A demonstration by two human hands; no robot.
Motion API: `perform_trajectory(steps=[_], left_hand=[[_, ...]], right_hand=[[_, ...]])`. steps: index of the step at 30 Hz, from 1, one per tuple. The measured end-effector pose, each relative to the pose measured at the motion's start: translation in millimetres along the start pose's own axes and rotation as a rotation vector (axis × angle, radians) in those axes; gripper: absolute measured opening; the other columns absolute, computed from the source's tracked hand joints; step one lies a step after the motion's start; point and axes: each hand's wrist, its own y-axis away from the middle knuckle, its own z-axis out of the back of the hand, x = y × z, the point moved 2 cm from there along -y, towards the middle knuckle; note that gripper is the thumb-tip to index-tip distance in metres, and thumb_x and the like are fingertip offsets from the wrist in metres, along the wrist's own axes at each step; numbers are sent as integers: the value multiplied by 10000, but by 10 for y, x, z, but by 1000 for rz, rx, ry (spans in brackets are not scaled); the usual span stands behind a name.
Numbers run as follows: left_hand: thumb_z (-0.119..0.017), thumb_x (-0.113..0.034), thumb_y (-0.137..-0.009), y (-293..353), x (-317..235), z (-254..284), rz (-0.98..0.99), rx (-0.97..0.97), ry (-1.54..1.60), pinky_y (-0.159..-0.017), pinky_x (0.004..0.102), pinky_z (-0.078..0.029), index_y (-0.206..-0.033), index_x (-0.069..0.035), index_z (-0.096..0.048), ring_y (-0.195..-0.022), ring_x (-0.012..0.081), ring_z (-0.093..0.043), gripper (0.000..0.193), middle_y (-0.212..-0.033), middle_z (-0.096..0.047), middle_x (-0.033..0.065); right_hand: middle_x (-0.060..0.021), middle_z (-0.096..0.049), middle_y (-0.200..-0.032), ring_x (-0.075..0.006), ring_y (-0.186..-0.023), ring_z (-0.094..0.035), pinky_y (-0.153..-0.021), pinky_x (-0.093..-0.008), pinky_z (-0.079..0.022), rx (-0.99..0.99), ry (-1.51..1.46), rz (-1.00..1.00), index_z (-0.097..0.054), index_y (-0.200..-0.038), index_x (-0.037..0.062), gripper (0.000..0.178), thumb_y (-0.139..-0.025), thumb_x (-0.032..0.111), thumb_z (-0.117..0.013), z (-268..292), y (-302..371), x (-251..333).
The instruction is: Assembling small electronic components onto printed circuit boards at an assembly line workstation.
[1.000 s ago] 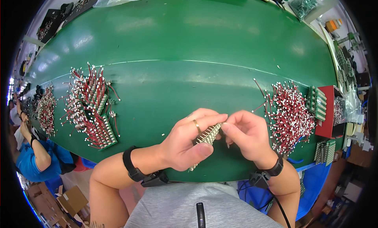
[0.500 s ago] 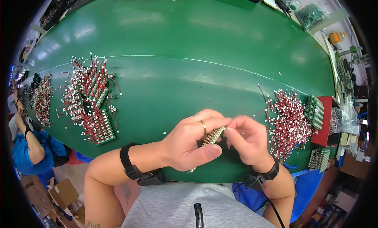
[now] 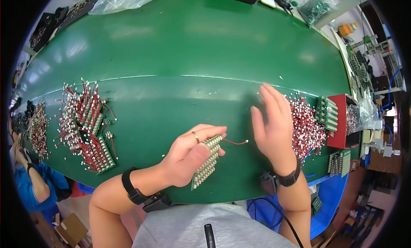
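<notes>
My left hand (image 3: 188, 154) grips a green circuit board panel (image 3: 208, 162) covered in rows of pale connectors, tilted above the table near its front edge. From the board's upper corner a single red wire (image 3: 234, 142) with a white plug sticks out to the right. My right hand (image 3: 274, 128) is open with its fingers stretched, apart from the board and just left of a heap of red wires with white plugs (image 3: 306, 126). To the far left lie green boards bristling with red wires (image 3: 92, 132).
A red box (image 3: 338, 121) stands right of the wire heap, with green boards (image 3: 326, 113) leaning on it. More boards (image 3: 339, 162) lie at the right edge, near a blue bin (image 3: 327, 205). At far left a person in blue (image 3: 36, 184) sits by another wire pile (image 3: 38, 130).
My right hand has let go at the board's corner and moved up toward the wire heap. The board has turned its connector side into view, with a red wire now showing at its corner.
</notes>
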Motion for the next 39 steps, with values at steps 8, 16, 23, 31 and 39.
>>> perform_trajectory(steps=[8, 16, 23, 31, 39], left_hand=[[-307, -702, -1010, 13, 18, 36, 80, 4, 81, -912, 359, -543, -1449, 61, -476, -1076, 238, -663, 896, -1322, -523, 178], [-347, -765, -964, 2, 30, 52, 108, 2, 194, -909, 342, -547, -1482, 49, -434, -1107, 225, -649, 968, -1356, -529, 167], [-413, -772, -939, 11, 22, 33, 124, 38, 223, -961, 321, -519, -1528, 48, -361, -1197, 198, -590, 1011, -1406, -521, 152], [-673, -663, -880, 30, 66, -7, 212, 18, 335, -1029, 336, -482, -1561, 20, -291, -1250, 191, -557, 1037, -1448, -506, 141], [-764, -224, -910, 1, 162, 27, 95, 49, 456, -1085, 398, -459, -1485, 4, -339, -1275, 244, -554, 751, -1438, -498, 158]], right_hand=[[-84, -635, -912, -284, -781, -625, -685, -395, -536, 138, -30, 5, -708, -961, 32, 149, -816, 0, -703, -97, 166, 124], [-117, -617, -892, -313, -812, -624, -714, -414, -525, 190, 38, -42, -635, -939, 30, 124, -833, 22, -699, -105, 165, 118], [-121, -606, -873, -315, -811, -619, -718, -413, -515, 221, -16, 1, -613, -937, 26, 115, -850, 13, -688, -65, 176, 78], [-134, -692, -884, -286, -751, -687, -656, -348, -561, 50, -536, 69, -652, -963, -8, 145, -842, -66, -708, 328, 171, 460], [-128, -703, -875, -271, -749, -705, -660, -354, -572, 190, -571, -18, -654, -950, -10, 119, -854, -33, -722, 66, 224, 422]])
